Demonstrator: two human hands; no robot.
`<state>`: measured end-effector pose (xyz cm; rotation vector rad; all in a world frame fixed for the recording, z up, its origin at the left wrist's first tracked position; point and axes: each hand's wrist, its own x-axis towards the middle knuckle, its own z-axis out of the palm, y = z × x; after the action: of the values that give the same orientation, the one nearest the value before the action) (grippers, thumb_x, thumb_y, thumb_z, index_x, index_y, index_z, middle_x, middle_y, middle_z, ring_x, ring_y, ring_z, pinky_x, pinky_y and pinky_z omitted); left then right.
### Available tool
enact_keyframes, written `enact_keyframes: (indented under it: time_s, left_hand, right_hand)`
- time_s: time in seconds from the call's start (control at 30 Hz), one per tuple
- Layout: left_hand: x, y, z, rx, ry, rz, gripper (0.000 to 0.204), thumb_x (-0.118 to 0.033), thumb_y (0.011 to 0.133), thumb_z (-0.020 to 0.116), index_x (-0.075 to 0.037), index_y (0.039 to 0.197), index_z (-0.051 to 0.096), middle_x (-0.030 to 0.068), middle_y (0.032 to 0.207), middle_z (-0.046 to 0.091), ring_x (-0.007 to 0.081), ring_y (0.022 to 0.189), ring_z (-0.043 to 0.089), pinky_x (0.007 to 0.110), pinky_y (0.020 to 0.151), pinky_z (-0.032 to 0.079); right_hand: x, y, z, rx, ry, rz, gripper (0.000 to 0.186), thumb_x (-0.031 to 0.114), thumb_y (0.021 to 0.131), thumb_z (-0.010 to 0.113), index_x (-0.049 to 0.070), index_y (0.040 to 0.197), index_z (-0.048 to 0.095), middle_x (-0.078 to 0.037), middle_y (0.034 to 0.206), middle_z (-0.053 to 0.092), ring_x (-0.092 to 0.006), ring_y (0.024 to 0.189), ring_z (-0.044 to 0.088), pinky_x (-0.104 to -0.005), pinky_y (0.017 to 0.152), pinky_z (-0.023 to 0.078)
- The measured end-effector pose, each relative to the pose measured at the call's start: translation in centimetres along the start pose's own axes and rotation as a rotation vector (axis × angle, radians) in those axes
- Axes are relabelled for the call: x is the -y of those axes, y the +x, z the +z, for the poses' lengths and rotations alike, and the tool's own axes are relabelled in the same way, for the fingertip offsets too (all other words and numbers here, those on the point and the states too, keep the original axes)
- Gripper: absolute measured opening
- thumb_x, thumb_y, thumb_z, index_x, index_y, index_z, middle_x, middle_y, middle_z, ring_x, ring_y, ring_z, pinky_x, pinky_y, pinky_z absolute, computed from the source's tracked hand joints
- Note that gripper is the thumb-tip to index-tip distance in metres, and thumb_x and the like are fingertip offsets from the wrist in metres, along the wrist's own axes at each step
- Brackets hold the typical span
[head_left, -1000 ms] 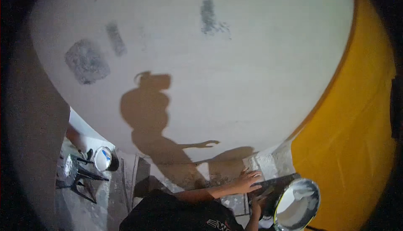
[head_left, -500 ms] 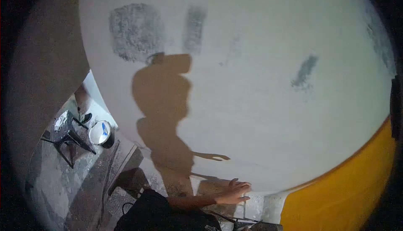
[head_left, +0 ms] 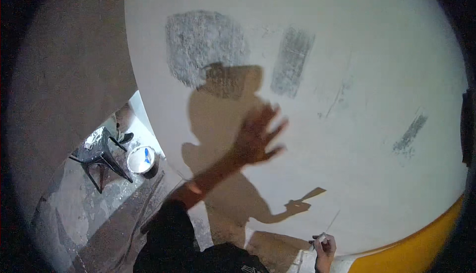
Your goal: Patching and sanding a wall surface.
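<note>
A large pale wall fills most of the view, marked by a big rough grey patch, a grey rectangular patch and a smaller grey smear. My left hand is raised before it, fingers spread, holding nothing; whether it touches the surface I cannot tell. At the bottom, my right hand grips a putty knife, its thin blade seen edge-on and pointing up. The knife's flared outline shows in my shadow on the wall.
At the lower left stand a black metal stool with pale stains and a bucket holding white material and a blue-handled tool. Behind them shows a person's dark shoe. A yellow surface borders the wall at lower right.
My left hand has risen from the wall's lower edge to mid-view. My right hand has come into view with the putty knife. The view has shifted, so the patches appear farther right and lower.
</note>
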<state>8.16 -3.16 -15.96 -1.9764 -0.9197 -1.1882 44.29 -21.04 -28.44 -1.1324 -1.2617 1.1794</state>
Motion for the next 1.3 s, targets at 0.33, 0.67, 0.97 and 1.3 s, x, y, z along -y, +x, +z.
enact_keyframes:
  time_s: [0.33,0.67,0.97,1.3]
  left_hand:
    - [36.8,-5.2,-13.2,-0.218,0.624,-0.861,0.053,-0.032,0.093,0.034,-0.004,0.138,0.027,0.0191,0.144,0.023,0.0353,0.133,0.019,0.045,0.108,0.019]
    - [8.9,-1.0,-7.0,-0.184,0.183,-0.328,0.061,-0.039,0.091,0.044,-0.002,0.137,0.029,0.0207,0.14,0.031,0.0334,0.13,0.028,0.047,0.107,0.018]
    - [-5.9,5.6,4.6,0.112,-0.138,0.059,0.055,-0.043,0.071,0.067,-0.016,0.118,0.057,0.0204,0.132,0.04,0.0358,0.124,0.036,0.056,0.105,0.008]
    - [-11.2,8.0,7.9,0.006,0.031,-0.05,0.062,-0.048,0.067,0.07,-0.022,0.122,0.055,0.0196,0.133,0.038,0.0357,0.126,0.032,0.058,0.102,0.007]
  right_hand:
    - [-4.8,2.6,8.1,-0.138,0.227,-0.016,0.021,0.001,0.077,0.064,0.002,0.093,0.051,-0.008,0.087,0.059,-0.0163,0.074,0.059,-0.0281,0.065,0.049]
    - [-2.0,3.9,7.2,-0.279,0.101,-0.181,0.021,0.007,0.083,0.062,0.001,0.101,0.055,-0.003,0.081,0.057,-0.0099,0.072,0.053,-0.0246,0.062,0.045]
    - [4.5,7.9,7.4,-0.401,0.148,-0.344,0.025,0.014,0.088,0.054,-0.003,0.107,0.05,-0.009,0.083,0.055,-0.0134,0.058,0.053,-0.0266,0.051,0.045]
    - [4.0,9.2,1.5,-0.408,0.15,-0.594,0.027,0.018,0.091,0.049,0.0,0.111,0.043,-0.014,0.081,0.057,-0.0094,0.055,0.048,-0.0221,0.046,0.04]
